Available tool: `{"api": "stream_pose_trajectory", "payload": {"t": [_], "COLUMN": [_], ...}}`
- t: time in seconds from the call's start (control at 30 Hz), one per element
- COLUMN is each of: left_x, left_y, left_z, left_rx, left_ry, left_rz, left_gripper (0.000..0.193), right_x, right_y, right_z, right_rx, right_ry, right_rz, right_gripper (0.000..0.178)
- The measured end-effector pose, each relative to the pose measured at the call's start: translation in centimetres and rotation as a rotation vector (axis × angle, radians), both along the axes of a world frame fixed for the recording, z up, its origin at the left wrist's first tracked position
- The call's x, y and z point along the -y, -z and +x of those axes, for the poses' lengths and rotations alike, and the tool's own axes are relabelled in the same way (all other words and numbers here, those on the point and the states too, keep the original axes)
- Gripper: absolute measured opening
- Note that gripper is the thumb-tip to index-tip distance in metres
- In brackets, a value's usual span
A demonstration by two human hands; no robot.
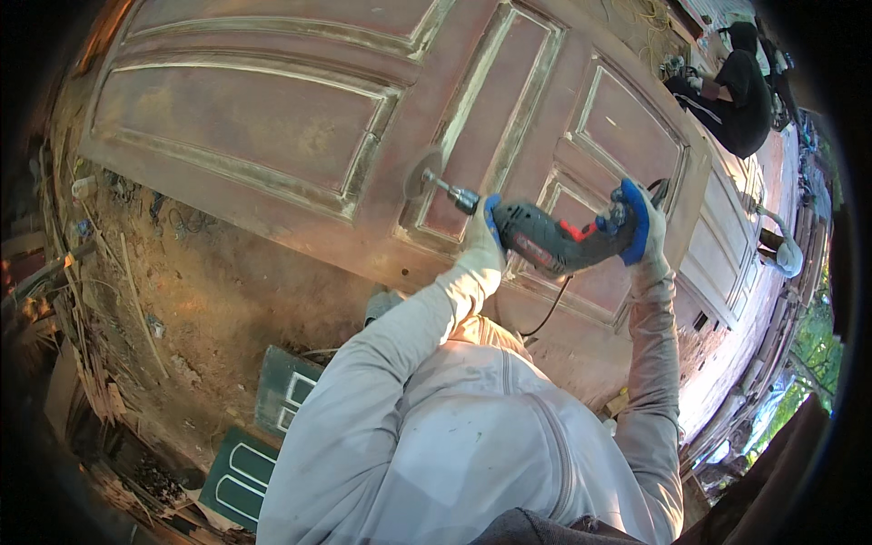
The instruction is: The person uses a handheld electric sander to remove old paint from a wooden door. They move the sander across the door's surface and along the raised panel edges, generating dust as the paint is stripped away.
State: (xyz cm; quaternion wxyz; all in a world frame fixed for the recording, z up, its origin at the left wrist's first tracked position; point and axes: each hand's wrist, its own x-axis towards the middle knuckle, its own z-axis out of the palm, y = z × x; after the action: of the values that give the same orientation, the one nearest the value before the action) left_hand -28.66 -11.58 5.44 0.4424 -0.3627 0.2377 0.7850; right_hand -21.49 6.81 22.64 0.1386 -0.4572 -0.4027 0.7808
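A dark grey power drill (pixel 538 238) with red parts lies across both my hands, above a large brown panelled wooden door (pixel 427 118). Gloved in blue and white, my left hand (pixel 489 227) is wrapped round the drill's front end, by the chuck. My right hand (pixel 641 225), gloved the same way, grips the rear handle. A round disc (pixel 422 176) on a shaft sticks out of the chuck to the left and looks blurred. It is over the edge of a narrow door panel; I cannot tell whether it touches. A black cord (pixel 548 313) hangs below the drill.
Another person (pixel 740 95) in black crouches at the far right, and a person in a pale hat (pixel 788 258) is beyond a second door (pixel 718 254). Two small green panelled pieces (pixel 241 477) lie on the dirt ground (pixel 209 318) at lower left. Sticks and scraps (pixel 91 363) line the left.
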Motion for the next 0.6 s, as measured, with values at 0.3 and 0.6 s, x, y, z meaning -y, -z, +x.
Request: {"api": "stream_pose_trajectory", "payload": {"t": [0.3, 0.6], "left_x": [3.8, -8.6], "left_y": [1.1, 2.9], "left_z": [3.3, -6.2], "left_rx": [0.229, -0.063], "left_ry": [-0.005, 0.149], "left_rz": [-0.129, -0.012], "left_gripper": [0.019, 0.022], "right_x": [1.3, -5.5], "right_y": [1.1, 1.3], "right_z": [1.8, -2.5], "right_rx": [0.078, -0.091], "right_ry": [-0.044, 0.079], "right_rz": [-0.130, 0.128], "right_gripper": [0.016, 0.017]}}
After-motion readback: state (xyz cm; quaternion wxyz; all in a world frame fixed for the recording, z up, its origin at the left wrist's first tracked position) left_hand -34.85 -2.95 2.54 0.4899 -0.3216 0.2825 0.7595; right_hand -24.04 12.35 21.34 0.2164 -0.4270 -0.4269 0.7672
